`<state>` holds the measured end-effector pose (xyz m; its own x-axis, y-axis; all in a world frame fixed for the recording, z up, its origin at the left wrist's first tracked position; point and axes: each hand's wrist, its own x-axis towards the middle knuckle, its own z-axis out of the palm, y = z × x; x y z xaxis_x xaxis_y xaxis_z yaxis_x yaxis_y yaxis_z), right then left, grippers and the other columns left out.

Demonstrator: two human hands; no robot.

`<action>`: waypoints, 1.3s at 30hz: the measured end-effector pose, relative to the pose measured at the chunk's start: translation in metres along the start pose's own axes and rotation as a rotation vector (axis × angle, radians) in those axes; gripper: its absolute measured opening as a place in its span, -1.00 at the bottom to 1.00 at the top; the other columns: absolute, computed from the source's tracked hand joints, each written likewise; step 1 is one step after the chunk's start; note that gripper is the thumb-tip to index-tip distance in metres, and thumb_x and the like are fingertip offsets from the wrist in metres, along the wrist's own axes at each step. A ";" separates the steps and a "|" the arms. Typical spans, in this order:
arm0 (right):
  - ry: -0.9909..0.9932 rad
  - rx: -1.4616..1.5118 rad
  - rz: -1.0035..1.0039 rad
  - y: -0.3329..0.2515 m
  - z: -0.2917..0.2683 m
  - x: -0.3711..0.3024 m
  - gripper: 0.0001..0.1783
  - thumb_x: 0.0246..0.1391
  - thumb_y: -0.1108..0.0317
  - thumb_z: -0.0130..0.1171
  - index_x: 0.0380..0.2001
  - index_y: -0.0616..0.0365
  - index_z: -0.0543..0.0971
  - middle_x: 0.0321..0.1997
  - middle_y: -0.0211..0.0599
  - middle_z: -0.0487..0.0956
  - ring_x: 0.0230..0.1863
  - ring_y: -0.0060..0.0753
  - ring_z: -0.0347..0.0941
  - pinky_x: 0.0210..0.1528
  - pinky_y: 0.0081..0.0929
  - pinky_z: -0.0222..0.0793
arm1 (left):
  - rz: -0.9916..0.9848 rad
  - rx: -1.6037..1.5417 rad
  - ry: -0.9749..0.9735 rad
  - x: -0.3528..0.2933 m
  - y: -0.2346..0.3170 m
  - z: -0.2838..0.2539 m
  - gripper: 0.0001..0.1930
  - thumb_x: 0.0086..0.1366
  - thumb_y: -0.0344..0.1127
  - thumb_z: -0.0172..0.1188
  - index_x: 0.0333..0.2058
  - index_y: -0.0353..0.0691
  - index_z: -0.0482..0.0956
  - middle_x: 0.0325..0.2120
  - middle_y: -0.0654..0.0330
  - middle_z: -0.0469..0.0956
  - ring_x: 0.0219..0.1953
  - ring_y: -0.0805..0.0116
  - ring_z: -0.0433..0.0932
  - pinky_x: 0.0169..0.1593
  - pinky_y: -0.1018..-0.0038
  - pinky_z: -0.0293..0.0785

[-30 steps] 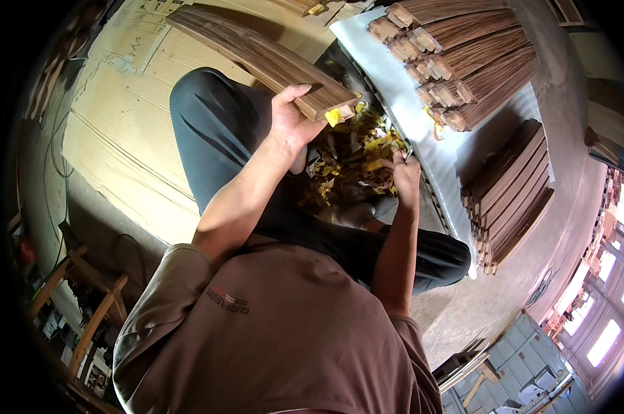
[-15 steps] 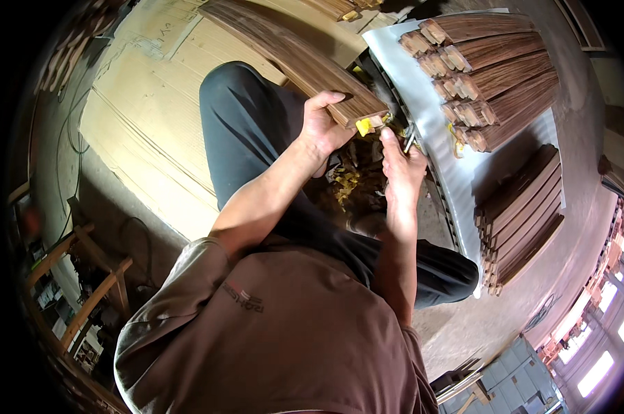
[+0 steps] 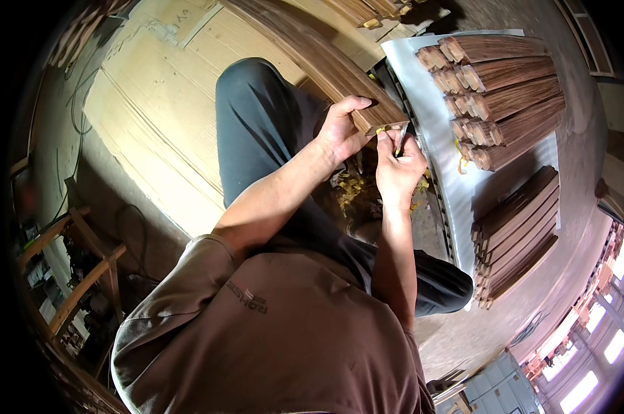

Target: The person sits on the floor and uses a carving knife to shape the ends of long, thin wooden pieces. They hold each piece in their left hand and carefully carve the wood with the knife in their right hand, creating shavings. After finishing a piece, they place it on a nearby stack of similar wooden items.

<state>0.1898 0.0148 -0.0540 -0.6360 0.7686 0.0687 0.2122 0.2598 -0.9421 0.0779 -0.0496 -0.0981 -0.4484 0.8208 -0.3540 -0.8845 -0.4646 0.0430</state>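
Observation:
My left hand point(image 3: 341, 132) is closed around the near end of a long, dark brown striped wooden board point(image 3: 326, 65), thumb on top. The board slants away to the upper left, above my bent knee. Right at the board's end, my right hand point(image 3: 400, 169) grips a slim tool with a pale metal blade point(image 3: 403, 135); its exact kind is hard to make out. A bit of yellow tape point(image 3: 380, 130) shows at the board's end, by my right fingertips. Below my hands, yellow scraps point(image 3: 353, 190) lie on the floor.
Bundles of dark wooden slats point(image 3: 512, 90) with pale stepped ends rest on a white-sheeted low platform point(image 3: 457, 186) at my right. Another row of curved slats point(image 3: 519, 231) lies nearer. Flattened cardboard point(image 3: 153, 117) spreads to the left, with a wooden frame point(image 3: 84, 297) at lower left.
The yellow tape piece that stuck out at the board's end shows much less now. My right hand has turned and closed in, its blade now pointing up beside the end. The view has shifted slightly.

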 end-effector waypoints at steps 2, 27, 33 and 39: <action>-0.055 -0.105 -0.142 -0.004 -0.002 0.000 -0.94 0.10 0.53 0.31 -0.37 0.29 0.61 -0.53 -0.39 0.58 -0.50 -0.61 0.43 -0.39 -0.54 0.36 | -0.019 -0.011 0.020 -0.004 0.001 0.005 -0.56 0.16 -0.39 0.22 0.03 -0.37 0.43 -0.07 -0.07 0.57 0.03 -0.12 0.57 0.25 -0.09 0.43; -0.089 -0.506 -0.227 0.020 -0.022 0.003 -0.12 -0.25 0.34 0.59 0.20 0.18 0.43 -0.10 -0.13 0.67 -0.12 -0.10 0.64 -0.04 -0.26 0.55 | 0.062 0.506 0.354 -0.013 -0.037 0.013 -0.28 0.12 0.15 0.49 -0.05 -0.42 0.51 -0.23 0.05 0.64 -0.24 0.31 0.66 -0.16 0.30 0.64; -0.026 -0.595 -0.394 -0.011 -0.060 -0.013 -0.33 -0.27 0.26 0.63 -0.04 0.06 0.52 -0.36 -0.17 0.66 -0.41 -0.08 0.63 -0.32 -0.21 0.57 | 0.210 0.128 0.489 0.004 0.042 0.036 -0.19 0.12 0.31 0.37 0.15 -0.21 0.46 -0.04 0.00 0.57 0.04 0.09 0.55 0.17 -0.04 0.42; -0.039 -0.200 -0.166 -0.018 -0.127 -0.044 -0.75 0.06 0.35 0.41 -0.31 0.21 0.54 -0.47 -0.39 0.53 -0.43 -0.46 0.44 -0.32 -0.45 0.40 | 0.252 0.128 0.372 0.048 0.059 -0.001 -0.49 0.14 0.08 0.39 -0.16 -0.21 0.48 -0.37 0.04 0.54 -0.30 0.09 0.57 -0.12 0.05 0.57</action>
<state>0.3087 0.0504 0.0017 -0.7016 0.6837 0.2006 0.2426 0.4939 -0.8350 0.0046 -0.0374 -0.1139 -0.5949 0.5020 -0.6278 -0.7734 -0.5701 0.2771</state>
